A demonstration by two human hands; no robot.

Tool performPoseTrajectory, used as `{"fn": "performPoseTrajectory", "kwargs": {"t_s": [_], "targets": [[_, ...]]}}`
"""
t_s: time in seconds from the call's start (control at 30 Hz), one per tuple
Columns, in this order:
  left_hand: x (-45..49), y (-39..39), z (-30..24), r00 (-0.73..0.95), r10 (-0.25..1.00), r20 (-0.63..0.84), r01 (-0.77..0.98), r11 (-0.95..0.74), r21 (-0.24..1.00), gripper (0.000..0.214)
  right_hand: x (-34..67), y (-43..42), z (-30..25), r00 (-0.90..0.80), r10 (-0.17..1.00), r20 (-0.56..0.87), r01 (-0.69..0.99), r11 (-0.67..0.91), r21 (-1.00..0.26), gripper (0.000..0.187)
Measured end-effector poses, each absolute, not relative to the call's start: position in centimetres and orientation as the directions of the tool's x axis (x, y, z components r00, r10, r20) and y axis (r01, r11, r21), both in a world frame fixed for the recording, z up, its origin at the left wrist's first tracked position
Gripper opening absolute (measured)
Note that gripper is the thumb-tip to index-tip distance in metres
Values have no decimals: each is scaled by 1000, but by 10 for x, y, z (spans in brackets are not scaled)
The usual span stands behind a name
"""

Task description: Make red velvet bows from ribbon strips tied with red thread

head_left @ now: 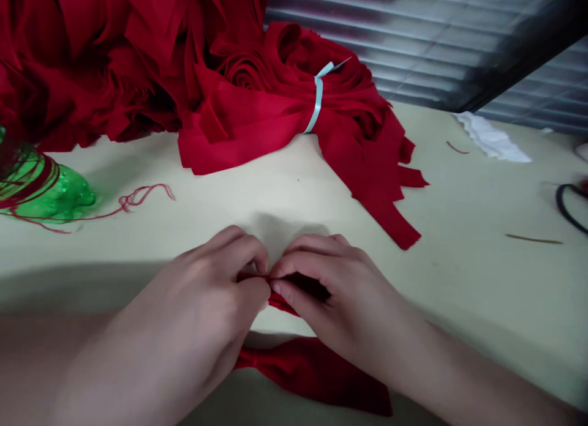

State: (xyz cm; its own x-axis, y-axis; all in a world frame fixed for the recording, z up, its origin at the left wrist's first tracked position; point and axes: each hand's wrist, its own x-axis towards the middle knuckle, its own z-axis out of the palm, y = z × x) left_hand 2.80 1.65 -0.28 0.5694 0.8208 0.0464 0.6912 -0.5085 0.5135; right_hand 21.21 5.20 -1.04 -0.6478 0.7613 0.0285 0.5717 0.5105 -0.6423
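Smooth pale table [459, 279]; both hands [271, 285] pinch soft red cloth strip [316, 371].

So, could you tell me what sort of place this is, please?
Likely a sewing workshop: left hand and right hand pinch a red fabric strip on a worktable, near a tied bundle of red strips and a thread-wound green bottle.

A pale cream table [459, 279] is carrying a heap of red fabric [114, 59], a ribbon-tied bundle of red strips [275, 114], a green bottle [50, 190] wound with red thread and lying at left, a white cloth scrap [491, 138] far right, and a red fabric strip [316, 371] nearest.
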Motion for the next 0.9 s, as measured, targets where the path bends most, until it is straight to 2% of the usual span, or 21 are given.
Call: {"fn": "performPoseTrajectory", "kwargs": {"t_s": [0.1,0.3,0.5,0.8,0.9], "targets": [[28,16,-4,565,823,65,694,-516,502,21,211,52,-10,-630,776,29,591,503,-631,9],[28,17,-5,555,830,58,690,-498,526,21,209,50,-7,-651,758,-31,628,516,-583,12],[26,15,-6,567,821,65,694,-519,499,20,209,46,-4,-703,711,-24,626,602,-496,15],[30,16,0,606,781,150,667,-602,439,25,211,50,-7,-649,754,104,511,532,-676,22],[30,16,0,618,761,196,650,-635,418,26,213,52,-7,-695,710,115,463,564,-684,23]]}}
